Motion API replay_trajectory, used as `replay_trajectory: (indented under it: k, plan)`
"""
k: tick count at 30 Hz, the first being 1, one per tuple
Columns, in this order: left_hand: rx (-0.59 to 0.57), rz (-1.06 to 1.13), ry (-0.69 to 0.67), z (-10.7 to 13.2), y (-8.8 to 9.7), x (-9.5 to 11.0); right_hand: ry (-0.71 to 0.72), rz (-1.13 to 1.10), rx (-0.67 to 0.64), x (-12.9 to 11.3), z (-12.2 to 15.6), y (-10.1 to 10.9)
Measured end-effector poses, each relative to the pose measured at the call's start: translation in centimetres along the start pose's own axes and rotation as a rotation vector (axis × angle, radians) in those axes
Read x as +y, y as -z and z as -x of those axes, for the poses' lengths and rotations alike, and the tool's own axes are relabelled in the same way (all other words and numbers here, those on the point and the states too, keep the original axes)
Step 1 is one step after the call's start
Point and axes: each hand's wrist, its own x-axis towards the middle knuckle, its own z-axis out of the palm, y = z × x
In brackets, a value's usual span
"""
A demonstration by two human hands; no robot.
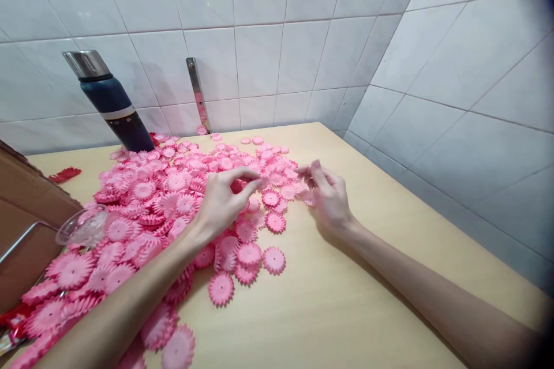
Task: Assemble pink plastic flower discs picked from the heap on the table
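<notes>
A big heap of pink paper flower discs (pixel 164 202) covers the left and middle of a pale wooden table (pixel 346 300). My left hand (pixel 225 199) hovers over the heap's right part, thumb and forefinger pinched together around a pink disc. My right hand (pixel 329 196) is at the heap's right edge, its fingers curled and pinched on pink discs that are partly hidden by the fingers. Loose discs (pixel 274 259) lie just below both hands.
A dark blue flask with a steel cap (pixel 110 104) stands at the back left. A metal strip (pixel 198 95) leans on the tiled wall. A brown cardboard box (pixel 26 225) and a clear plastic cup (pixel 82 226) sit at the left edge. Red pieces (pixel 64 174) lie nearby.
</notes>
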Motion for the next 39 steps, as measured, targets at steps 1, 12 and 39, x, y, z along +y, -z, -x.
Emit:
replay_trajectory:
  k: [1,12,39]
  plan:
    - [-0.03,-0.01,-0.038,0.1,-0.3,0.0,-0.039,-0.065,-0.062,-0.3,0.3,-0.2]
    - [-0.06,-0.029,-0.2,0.4,-0.6,0.1,-0.227,-0.277,-0.297,-0.4,0.8,-0.8]
    - [-0.074,-0.138,0.089,-0.6,0.5,-2.1,0.004,0.157,-0.024,0.0,0.4,-0.6]
